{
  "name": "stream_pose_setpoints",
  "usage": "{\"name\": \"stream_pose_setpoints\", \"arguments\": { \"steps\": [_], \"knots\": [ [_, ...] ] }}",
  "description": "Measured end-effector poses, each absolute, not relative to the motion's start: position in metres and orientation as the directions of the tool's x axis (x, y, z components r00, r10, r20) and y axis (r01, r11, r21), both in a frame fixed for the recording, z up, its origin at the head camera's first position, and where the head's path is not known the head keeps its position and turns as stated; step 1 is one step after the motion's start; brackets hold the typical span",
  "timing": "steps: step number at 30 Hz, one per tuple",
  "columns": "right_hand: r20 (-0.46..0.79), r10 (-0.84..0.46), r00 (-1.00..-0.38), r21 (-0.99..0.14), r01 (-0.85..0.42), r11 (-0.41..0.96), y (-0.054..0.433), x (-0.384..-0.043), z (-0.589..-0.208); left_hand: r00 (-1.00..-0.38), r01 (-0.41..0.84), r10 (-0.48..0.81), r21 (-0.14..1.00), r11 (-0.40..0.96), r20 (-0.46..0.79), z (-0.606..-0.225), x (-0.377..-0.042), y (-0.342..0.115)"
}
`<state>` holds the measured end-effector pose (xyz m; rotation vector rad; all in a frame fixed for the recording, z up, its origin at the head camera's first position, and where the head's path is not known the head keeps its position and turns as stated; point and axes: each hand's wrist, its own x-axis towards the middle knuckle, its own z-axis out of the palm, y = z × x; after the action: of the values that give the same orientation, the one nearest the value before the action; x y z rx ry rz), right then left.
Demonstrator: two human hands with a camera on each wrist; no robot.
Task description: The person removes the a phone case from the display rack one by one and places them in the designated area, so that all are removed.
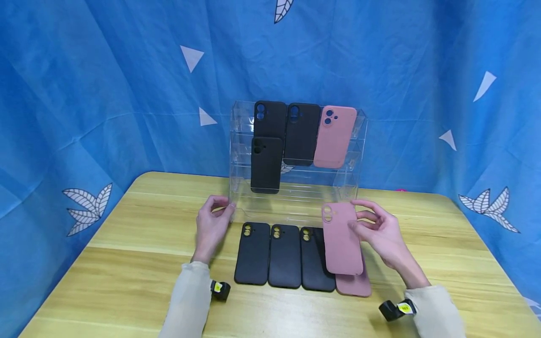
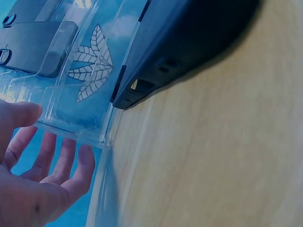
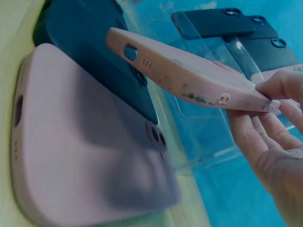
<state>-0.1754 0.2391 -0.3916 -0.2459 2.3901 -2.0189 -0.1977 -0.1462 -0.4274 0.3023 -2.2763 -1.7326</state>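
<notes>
My right hand (image 1: 383,235) pinches a pink phone case (image 1: 343,239) by its right edge, thumb on one face and fingers on the other. Dark smudges mark the case's side in the right wrist view. Below it, partly covered, a second pink phone case (image 3: 90,142) lies on the table. At the lower left edge of a clear display stand (image 1: 231,155), my left hand (image 1: 211,225) grips the side, with thumb and fingers on either side of the plastic (image 2: 71,135). On its tiers stand black phone cases (image 1: 267,166) and one pink phone case (image 1: 336,138).
Several black phone cases (image 1: 252,253) lie in a row on the wooden table (image 1: 139,244), in front of the stand and left of the pink one. A blue patterned curtain (image 1: 127,94) hangs behind the table. Each wrist carries a small black camera (image 1: 220,291).
</notes>
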Motion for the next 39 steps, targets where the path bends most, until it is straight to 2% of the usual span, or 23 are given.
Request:
{"name": "stream_pose_setpoints", "arguments": {
  "steps": [6, 25, 39],
  "knots": [
    [0.105, -0.122, -0.987, -0.982, -0.122, 0.142, 0.249, -0.170, -0.393, -0.944, -0.014, -0.322, 0.966, 0.260, 0.073, -0.428, -0.198, -0.146],
    [0.054, -0.096, -0.994, -0.965, -0.077, 0.250, 0.294, -0.154, -0.398, -0.945, -0.025, -0.320, 0.963, 0.270, 0.065, -0.428, -0.198, -0.147],
    [-0.003, -0.082, -0.997, -0.971, -0.016, 0.239, 0.323, -0.147, -0.401, -0.944, -0.020, -0.322, 0.962, 0.272, 0.071, -0.427, -0.198, -0.146]
  ]
}}
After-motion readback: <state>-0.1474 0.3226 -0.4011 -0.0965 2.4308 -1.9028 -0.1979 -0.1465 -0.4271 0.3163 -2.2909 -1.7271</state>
